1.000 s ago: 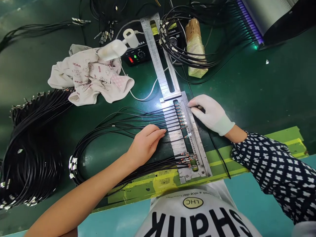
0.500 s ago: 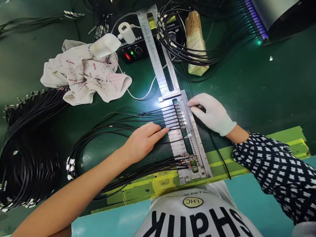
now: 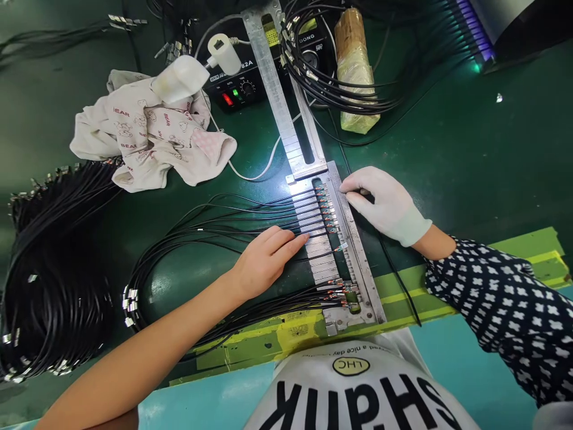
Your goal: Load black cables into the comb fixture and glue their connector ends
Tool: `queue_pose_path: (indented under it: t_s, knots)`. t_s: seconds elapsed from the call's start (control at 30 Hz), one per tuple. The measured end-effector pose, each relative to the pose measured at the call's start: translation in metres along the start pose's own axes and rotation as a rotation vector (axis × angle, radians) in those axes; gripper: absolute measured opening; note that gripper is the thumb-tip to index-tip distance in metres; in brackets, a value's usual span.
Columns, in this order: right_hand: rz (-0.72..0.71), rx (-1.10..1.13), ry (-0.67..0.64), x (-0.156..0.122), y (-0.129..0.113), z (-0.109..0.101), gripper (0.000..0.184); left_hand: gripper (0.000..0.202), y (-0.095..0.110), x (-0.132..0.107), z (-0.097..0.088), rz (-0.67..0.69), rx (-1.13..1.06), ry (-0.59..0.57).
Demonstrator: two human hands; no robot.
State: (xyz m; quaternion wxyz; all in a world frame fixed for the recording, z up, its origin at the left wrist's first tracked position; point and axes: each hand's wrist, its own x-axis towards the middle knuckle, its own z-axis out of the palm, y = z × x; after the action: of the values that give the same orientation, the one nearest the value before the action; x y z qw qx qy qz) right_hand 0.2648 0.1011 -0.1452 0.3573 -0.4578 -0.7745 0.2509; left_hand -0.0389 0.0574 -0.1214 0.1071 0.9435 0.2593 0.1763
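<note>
A slotted metal jig (image 3: 333,251) lies on the green bench, with several thin black cables (image 3: 273,206) laid across its grooves. Small metal connector ends (image 3: 329,209) of those cables sit in a row over the slot. My left hand (image 3: 264,263), bare, reaches in from the left, its fingertips closed on a black cable at the jig's left edge; the exact contact is partly hidden. On the other side, my right hand (image 3: 387,206), in a white glove, has thumb and forefinger pinched at the jig's right rail. More cable ends (image 3: 342,292) are bunched at its near end.
Beyond the jig, a second slotted metal frame (image 3: 280,98) leans on a black control box (image 3: 242,89). A cable coil (image 3: 308,65) and a wrapped block (image 3: 356,71) lie right of it. Left are a printed cloth (image 3: 156,131), a white lamp (image 3: 181,77) and a large cable bundle (image 3: 58,280).
The view has shifted slightly. My left hand sits a touch lower and further right along the jig edge; my right hand keeps its place on the rail.
</note>
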Motion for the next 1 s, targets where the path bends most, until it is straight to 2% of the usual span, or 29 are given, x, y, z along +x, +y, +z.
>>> queue_pose_path:
  t_s: [0.17, 0.3, 0.4, 0.5, 0.63, 0.73, 0.87, 1.0]
  knots:
    - [0.001, -0.003, -0.009, 0.000, -0.001, 0.000, 0.015, 0.036, 0.005, -0.007, 0.009, -0.076, -0.012, -0.020]
    - [0.000, -0.001, -0.010, 0.001, -0.001, 0.000, 0.015, 0.040, 0.014, -0.014, 0.007, -0.183, 0.150, 0.021]
    - [0.020, -0.009, 0.010, 0.002, 0.001, 0.001, 0.015, 0.040, 0.018, -0.013, 0.005, -0.141, 0.256, 0.016]
    - [0.038, -0.020, 0.021, 0.002, 0.002, 0.003, 0.015, 0.035, 0.020, 0.000, 0.008, -0.103, 0.255, 0.017]
    - [0.010, -0.026, 0.022, -0.003, 0.001, 0.003, 0.017, 0.038, 0.021, 0.028, 0.022, -0.056, 0.257, -0.024]
    - [-0.001, -0.026, 0.024, -0.010, -0.001, 0.001, 0.018, 0.035, 0.025, 0.038, 0.026, -0.100, 0.196, -0.023]
    - [0.015, -0.027, 0.013, -0.016, -0.003, 0.000, 0.019, 0.034, 0.034, 0.026, 0.015, -0.214, 0.095, -0.025]
    - [0.020, -0.012, 0.012, -0.015, -0.004, 0.000, 0.019, 0.024, 0.043, 0.001, 0.006, -0.205, 0.022, -0.076]
